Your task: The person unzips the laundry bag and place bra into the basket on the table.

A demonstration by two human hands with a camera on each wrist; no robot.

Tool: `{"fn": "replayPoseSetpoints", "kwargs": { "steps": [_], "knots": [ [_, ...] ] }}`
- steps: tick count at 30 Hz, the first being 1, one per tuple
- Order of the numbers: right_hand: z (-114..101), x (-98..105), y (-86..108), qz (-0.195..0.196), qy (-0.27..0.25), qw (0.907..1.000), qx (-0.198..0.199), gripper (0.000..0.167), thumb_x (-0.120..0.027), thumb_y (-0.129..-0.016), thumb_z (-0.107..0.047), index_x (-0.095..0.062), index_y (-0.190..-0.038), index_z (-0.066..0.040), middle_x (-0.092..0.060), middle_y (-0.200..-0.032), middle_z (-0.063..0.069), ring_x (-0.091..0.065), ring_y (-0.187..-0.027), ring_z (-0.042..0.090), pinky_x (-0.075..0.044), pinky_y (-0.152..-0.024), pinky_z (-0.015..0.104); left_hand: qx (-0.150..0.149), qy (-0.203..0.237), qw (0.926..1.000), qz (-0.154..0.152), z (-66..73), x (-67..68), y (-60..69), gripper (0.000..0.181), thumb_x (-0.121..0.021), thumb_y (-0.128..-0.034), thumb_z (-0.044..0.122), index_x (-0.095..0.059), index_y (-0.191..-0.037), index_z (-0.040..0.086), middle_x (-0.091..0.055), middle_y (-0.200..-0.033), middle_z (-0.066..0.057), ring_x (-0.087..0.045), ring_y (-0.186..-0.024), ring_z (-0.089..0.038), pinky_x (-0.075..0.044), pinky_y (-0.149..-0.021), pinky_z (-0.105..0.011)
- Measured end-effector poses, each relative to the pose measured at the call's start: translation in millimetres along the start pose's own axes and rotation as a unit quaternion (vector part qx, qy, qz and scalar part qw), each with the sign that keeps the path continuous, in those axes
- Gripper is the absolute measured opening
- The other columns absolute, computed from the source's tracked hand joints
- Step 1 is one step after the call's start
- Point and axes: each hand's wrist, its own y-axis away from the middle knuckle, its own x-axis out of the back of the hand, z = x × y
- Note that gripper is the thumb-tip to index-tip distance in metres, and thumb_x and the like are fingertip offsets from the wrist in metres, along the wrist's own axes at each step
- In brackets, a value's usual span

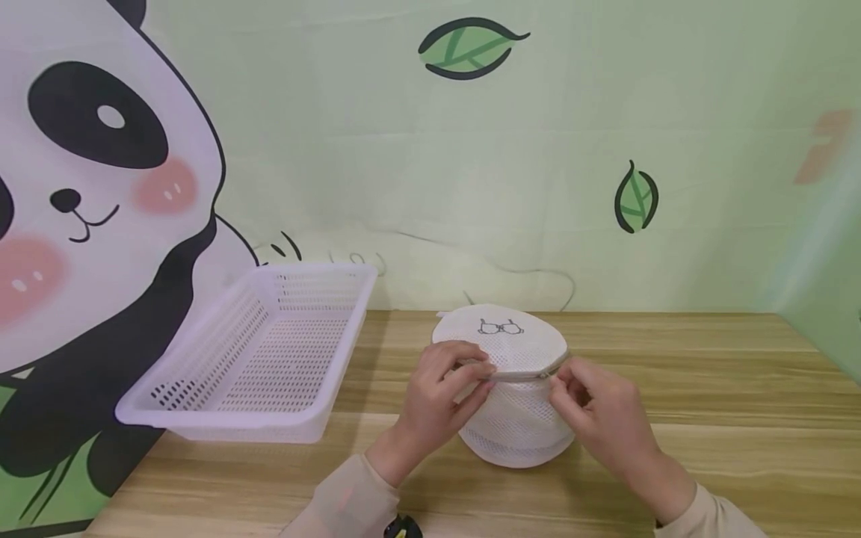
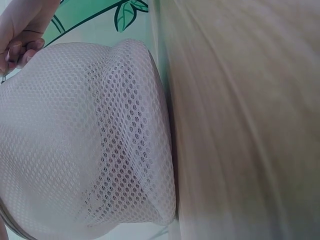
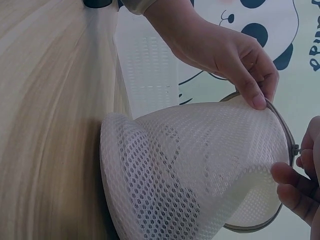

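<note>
A white mesh laundry bag (image 1: 518, 430), round with a flat lid (image 1: 464, 329) bearing a small dark line drawing, stands upright on the table. A grey zipper (image 1: 518, 376) runs round the lid's edge. On the bag's left, my left hand (image 1: 444, 396) pinches the rim, thumb below and fingers over the lid. My right hand (image 1: 602, 411) is at the rim's right front, pinching the zipper pull (image 3: 296, 149). In the left wrist view, the mesh side fills much of the frame and the right hand (image 2: 20, 30) shows at top left. The bag's inside is mostly hidden.
A white plastic basket (image 1: 312, 418) with slotted walls stands left of the bag on the wood-grain table (image 1: 673, 388). Behind rises a green backdrop (image 1: 336, 149) printed with a panda and leaves. A dark object (image 1: 403, 527) shows beside the left sleeve.
</note>
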Motion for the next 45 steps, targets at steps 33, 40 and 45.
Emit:
{"fn": "replayPoseSetpoints", "kwargs": {
  "steps": [33,40,45],
  "knots": [
    [7.8,2.7,-1.8,0.008,0.007,0.9999,0.0,0.019,-0.064,-0.07,0.006,-0.056,-0.068,-0.011,-0.049,-0.058,-0.012,-0.041,-0.055,-0.007,-0.039,-0.049,0.008,0.008,-0.002,1.0,0.002,-5.7,2.4,0.3,0.014,-0.061,-0.0938,0.022,-0.067,-0.092,0.01,-0.065,-0.099,-0.005,-0.062,-0.093,-0.019,-0.05,-0.082,-0.033],
    [8.5,3.4,-1.6,0.01,0.008,0.9999,0.003,0.018,-0.063,-0.07,0.007,-0.056,-0.068,-0.01,-0.048,-0.058,-0.011,-0.041,-0.055,-0.007,-0.039,-0.048,0.008,0.012,0.0,0.9999,-0.002,-6.3,2.7,0.9,0.011,-0.063,-0.0921,0.02,-0.067,-0.092,0.01,-0.065,-0.099,-0.005,-0.062,-0.094,-0.019,-0.05,-0.083,-0.033],
    [8.9,3.8,-2.1,0.009,0.013,0.9999,-0.003,0.018,-0.064,-0.07,0.006,-0.056,-0.069,-0.01,-0.049,-0.058,-0.011,-0.041,-0.056,-0.007,-0.039,-0.049,0.008,0.01,-0.002,0.9999,0.0,-8.2,2.6,1.8,0.013,-0.061,-0.0938,0.022,-0.067,-0.092,0.01,-0.065,-0.099,-0.006,-0.062,-0.093,-0.02,-0.05,-0.083,-0.033]
  ]
}}
